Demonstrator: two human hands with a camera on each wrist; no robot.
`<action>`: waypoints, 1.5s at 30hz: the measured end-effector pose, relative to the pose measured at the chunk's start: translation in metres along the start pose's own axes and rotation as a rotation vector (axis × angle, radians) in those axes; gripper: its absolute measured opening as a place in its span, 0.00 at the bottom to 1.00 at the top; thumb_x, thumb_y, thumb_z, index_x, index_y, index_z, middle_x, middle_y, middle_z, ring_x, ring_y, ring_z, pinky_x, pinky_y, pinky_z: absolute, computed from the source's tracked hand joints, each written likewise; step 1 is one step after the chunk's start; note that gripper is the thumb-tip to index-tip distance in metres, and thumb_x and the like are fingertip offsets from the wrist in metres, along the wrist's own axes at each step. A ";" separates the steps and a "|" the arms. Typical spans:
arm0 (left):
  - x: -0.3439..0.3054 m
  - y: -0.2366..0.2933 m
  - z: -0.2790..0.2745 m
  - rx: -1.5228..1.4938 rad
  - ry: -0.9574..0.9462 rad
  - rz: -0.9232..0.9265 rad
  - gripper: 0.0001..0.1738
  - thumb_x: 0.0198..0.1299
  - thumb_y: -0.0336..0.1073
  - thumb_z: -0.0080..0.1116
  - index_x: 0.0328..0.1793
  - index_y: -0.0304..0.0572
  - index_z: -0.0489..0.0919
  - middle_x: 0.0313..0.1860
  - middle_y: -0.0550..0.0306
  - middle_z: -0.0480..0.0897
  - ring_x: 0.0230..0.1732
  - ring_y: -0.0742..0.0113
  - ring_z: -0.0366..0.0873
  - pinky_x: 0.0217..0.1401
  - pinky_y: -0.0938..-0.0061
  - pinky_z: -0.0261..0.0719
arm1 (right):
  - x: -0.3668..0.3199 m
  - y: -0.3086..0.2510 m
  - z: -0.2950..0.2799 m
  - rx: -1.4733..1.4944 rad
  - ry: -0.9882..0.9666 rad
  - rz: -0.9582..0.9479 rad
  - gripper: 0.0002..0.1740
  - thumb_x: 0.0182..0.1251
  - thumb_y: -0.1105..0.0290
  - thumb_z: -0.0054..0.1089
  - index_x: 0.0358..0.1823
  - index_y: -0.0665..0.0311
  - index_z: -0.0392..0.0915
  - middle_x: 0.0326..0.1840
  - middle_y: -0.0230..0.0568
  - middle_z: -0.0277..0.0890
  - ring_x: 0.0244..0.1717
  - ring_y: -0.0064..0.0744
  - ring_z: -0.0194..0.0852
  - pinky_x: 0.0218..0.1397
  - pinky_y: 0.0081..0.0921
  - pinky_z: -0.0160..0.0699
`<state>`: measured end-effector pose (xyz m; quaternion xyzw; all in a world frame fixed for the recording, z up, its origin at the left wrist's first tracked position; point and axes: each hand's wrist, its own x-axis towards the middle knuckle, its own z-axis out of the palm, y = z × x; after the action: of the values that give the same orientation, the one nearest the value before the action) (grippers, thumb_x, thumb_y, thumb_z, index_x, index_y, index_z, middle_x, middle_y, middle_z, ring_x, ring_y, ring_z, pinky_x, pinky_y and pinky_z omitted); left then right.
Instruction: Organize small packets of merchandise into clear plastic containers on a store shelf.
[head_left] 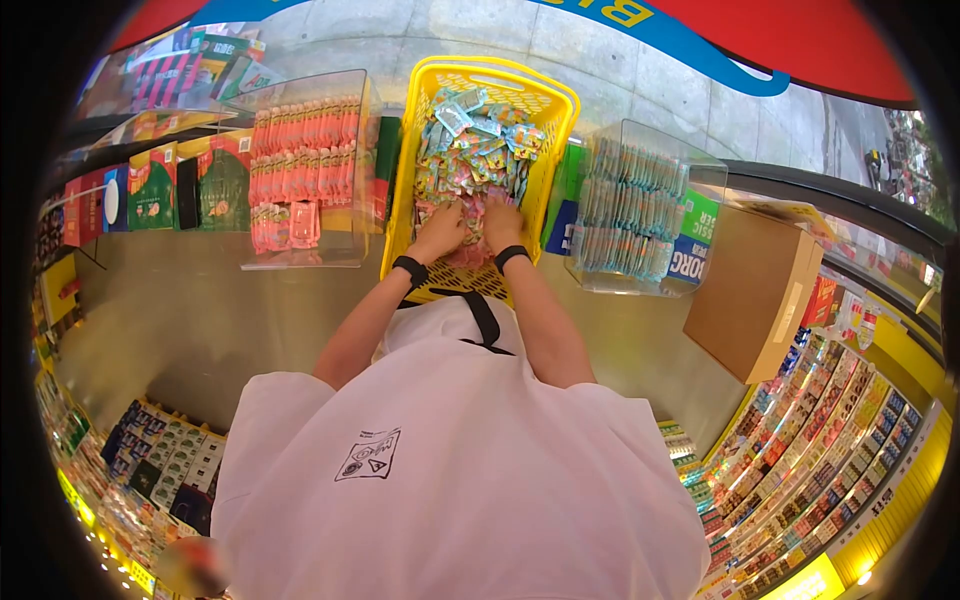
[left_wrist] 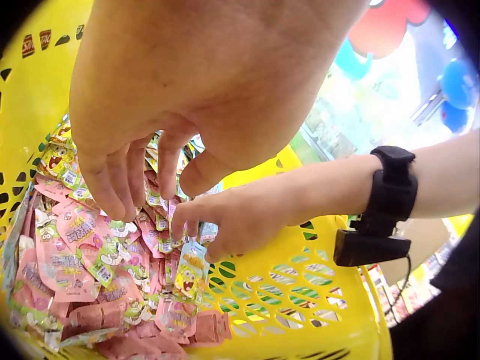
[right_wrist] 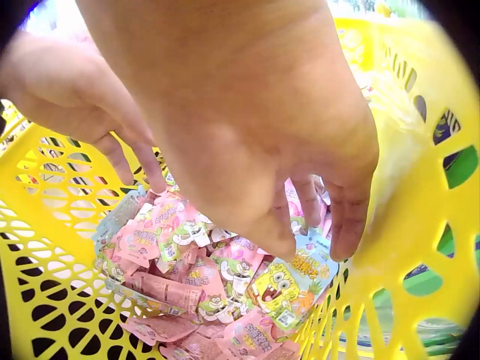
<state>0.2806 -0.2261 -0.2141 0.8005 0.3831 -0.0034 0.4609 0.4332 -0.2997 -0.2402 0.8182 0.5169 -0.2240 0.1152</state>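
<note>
A yellow basket (head_left: 566, 130) holds a heap of small snack packets, with blue and yellow ones (head_left: 470, 150) toward the far end and pink ones (left_wrist: 75, 225) at the near end. My left hand (head_left: 441, 232) reaches down over the pink packets, fingers loosely bent and spread, with nothing visible between them. Beside it, my right hand (head_left: 503, 224) has thumb and fingers around the upper end of a blue-and-yellow packet (right_wrist: 281, 289) with a cartoon face. That packet hangs over the pink ones by the basket's perforated side. Both wrists wear black straps.
Left of the basket stands a clear bin (head_left: 362, 200) with rows of pink packets. Another clear bin (head_left: 705, 180) at the right holds rows of blue packets. A cardboard box (head_left: 745, 290) sits farther right, and stocked shelves (head_left: 810, 440) curve behind.
</note>
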 end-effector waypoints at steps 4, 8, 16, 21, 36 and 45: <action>-0.001 0.005 -0.005 -0.029 -0.028 -0.033 0.21 0.67 0.33 0.52 0.63 0.30 0.73 0.56 0.31 0.76 0.58 0.29 0.76 0.60 0.44 0.75 | -0.004 0.002 0.002 -0.199 -0.047 -0.099 0.11 0.73 0.65 0.59 0.49 0.54 0.88 0.67 0.36 0.76 0.56 0.49 0.83 0.50 0.47 0.87; -0.002 0.002 -0.003 -0.014 -0.015 -0.013 0.22 0.66 0.33 0.53 0.64 0.29 0.73 0.56 0.31 0.77 0.58 0.30 0.76 0.61 0.46 0.75 | -0.008 -0.002 0.001 -0.223 -0.113 -0.092 0.13 0.76 0.64 0.55 0.47 0.52 0.91 0.64 0.32 0.77 0.61 0.48 0.79 0.59 0.44 0.79; -0.010 0.009 -0.011 -0.048 0.013 -0.022 0.25 0.66 0.34 0.52 0.68 0.29 0.72 0.59 0.30 0.77 0.61 0.30 0.76 0.63 0.47 0.75 | -0.003 -0.011 0.037 -0.125 -0.111 -0.041 0.14 0.73 0.63 0.55 0.49 0.57 0.89 0.59 0.48 0.80 0.59 0.50 0.82 0.50 0.47 0.86; -0.019 0.020 -0.022 -0.078 0.010 -0.048 0.23 0.66 0.34 0.52 0.65 0.30 0.74 0.58 0.31 0.76 0.59 0.31 0.76 0.63 0.47 0.75 | -0.005 -0.005 0.085 0.207 0.008 0.092 0.18 0.71 0.64 0.59 0.55 0.65 0.84 0.65 0.52 0.75 0.64 0.54 0.78 0.63 0.48 0.80; -0.028 0.004 -0.019 -0.130 0.085 0.007 0.14 0.66 0.33 0.54 0.56 0.37 0.78 0.55 0.34 0.77 0.57 0.32 0.77 0.60 0.47 0.77 | -0.038 -0.020 0.051 -0.007 -0.260 0.121 0.19 0.73 0.58 0.56 0.55 0.53 0.91 0.89 0.32 0.45 0.79 0.44 0.58 0.66 0.42 0.70; -0.036 -0.002 -0.013 -0.103 0.128 0.038 0.11 0.70 0.34 0.52 0.55 0.39 0.78 0.53 0.38 0.77 0.52 0.37 0.80 0.55 0.52 0.79 | -0.045 -0.024 0.044 -0.197 -0.169 -0.003 0.16 0.71 0.59 0.58 0.50 0.52 0.93 0.87 0.39 0.52 0.81 0.48 0.51 0.68 0.47 0.69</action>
<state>0.2497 -0.2384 -0.1949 0.7815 0.3960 0.0764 0.4760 0.3846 -0.3432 -0.2558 0.7804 0.5260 -0.2405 0.2377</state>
